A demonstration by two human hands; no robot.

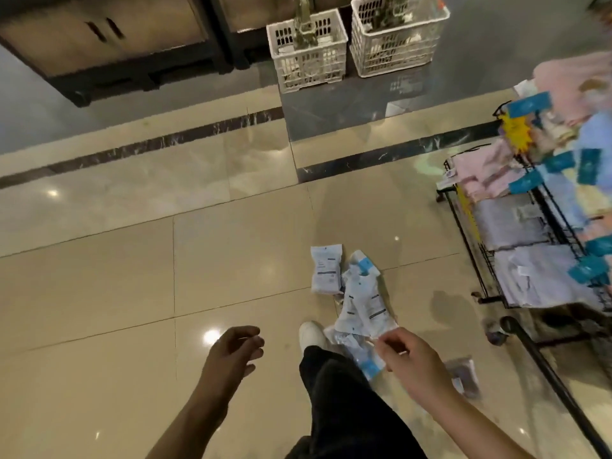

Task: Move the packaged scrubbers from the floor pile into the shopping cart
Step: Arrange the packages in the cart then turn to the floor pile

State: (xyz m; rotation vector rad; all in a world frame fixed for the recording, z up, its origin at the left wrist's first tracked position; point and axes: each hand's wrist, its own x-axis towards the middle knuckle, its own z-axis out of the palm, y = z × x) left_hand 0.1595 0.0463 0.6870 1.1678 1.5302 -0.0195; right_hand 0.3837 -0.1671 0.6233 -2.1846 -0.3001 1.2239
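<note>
Several white-and-blue scrubber packages lie in a loose pile (359, 303) on the beige tiled floor just ahead of my white shoe (311, 334). One package (326, 269) lies flat at the pile's far left. My right hand (409, 359) hovers over the pile's near end, fingers loosely curled, holding nothing that I can see. My left hand (231, 354) hangs above bare floor left of my leg, fingers apart and empty. The black wire shopping cart (543, 362) stands at the right, its handle bar close to my right hand.
The cart holds folded pink, grey and blue packaged textiles (536, 276). Another small dark package (463, 376) lies on the floor by the cart. Two white plastic crates (308, 58) stand ahead near a dark cabinet (109, 44). Open floor spreads to the left.
</note>
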